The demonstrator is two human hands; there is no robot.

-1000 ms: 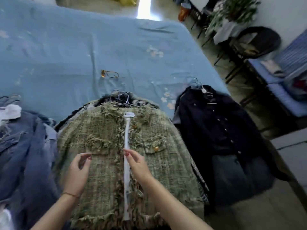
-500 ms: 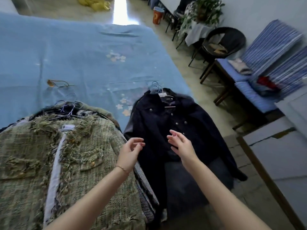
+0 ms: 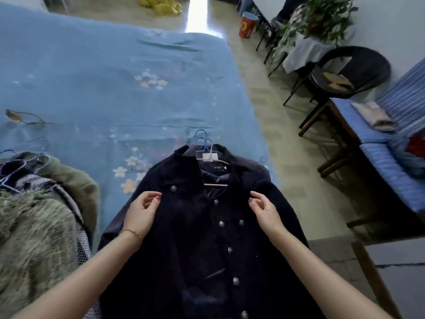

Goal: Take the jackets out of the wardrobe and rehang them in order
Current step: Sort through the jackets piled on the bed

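A dark navy jacket [image 3: 207, 245] with metal buttons lies front up on the near right corner of the bed, still on a pale hanger [image 3: 212, 158] with blue hooks behind it. My left hand [image 3: 143, 214] hovers at the jacket's left shoulder, fingers curled and apart, holding nothing. Over the right shoulder my right hand [image 3: 263, 209] is in the same loose pose. A green tweed jacket [image 3: 34, 238] tops a pile of hung jackets at the left.
The blue bedspread [image 3: 103, 77] stretches ahead, with a small brown item [image 3: 16, 116] lying on it. To the right are a tiled aisle, a black wicker chair [image 3: 351, 72], a blue striped bench [image 3: 391, 157], a plant and a red bucket [image 3: 247, 25].
My view and both hands shifted right, from the green tweed jacket to the navy jacket. The hands now flank its collar at the shoulders.
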